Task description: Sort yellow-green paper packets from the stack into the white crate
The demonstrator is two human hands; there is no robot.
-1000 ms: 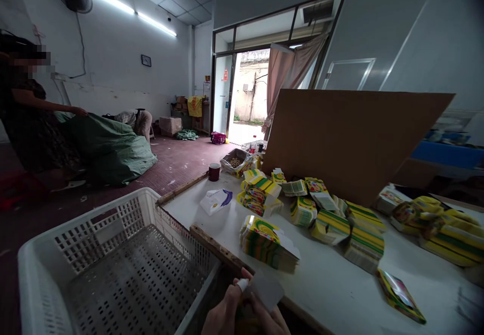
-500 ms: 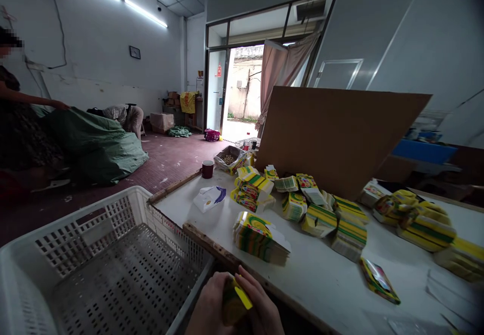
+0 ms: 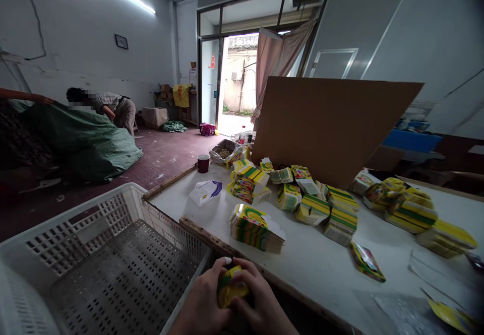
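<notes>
At the table's near edge, my left hand and my right hand are wrapped round a small yellow-and-green printed cardboard box. Fingers hide much of it, so I cannot tell whether its end flaps are folded in. A white cover is on one left fingertip. Just beyond my hands, a stack of flattened yellow boxes lies on the white table. To the right rests a single printed box.
A white plastic crate stands at my left. Further bundles of boxes, a tissue pack, a dark red mug and a large cardboard sheet are on the table. Two people handle a green sack beyond.
Both hands have shifted their hold on the box, with the fingers now curled over its top. The person at the back has raised their upper body; the view has turned slightly.
</notes>
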